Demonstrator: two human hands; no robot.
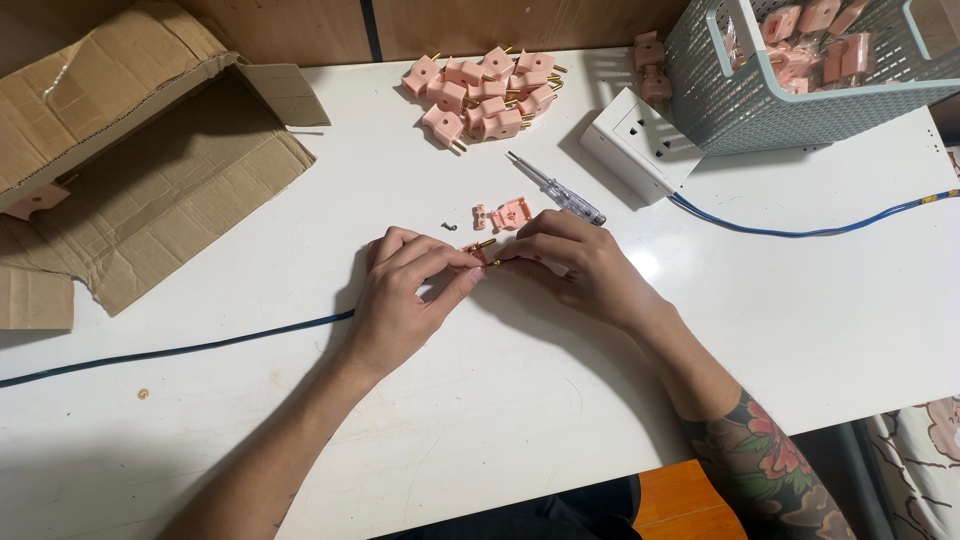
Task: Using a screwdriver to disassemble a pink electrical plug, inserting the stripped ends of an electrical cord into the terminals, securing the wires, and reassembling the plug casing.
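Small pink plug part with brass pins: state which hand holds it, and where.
Both hold it: the left hand and right hand pinch the small pink plastic plug part with brass pins between their fingertips, one at each end.

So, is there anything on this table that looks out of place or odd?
A small brass piece lies alone near the table's front left edge, far from the other parts. The cardboard box is torn open and flattened. A tiny dark screw sits loose beyond the hands, beside an open pink plug half. Nothing looks spilled.
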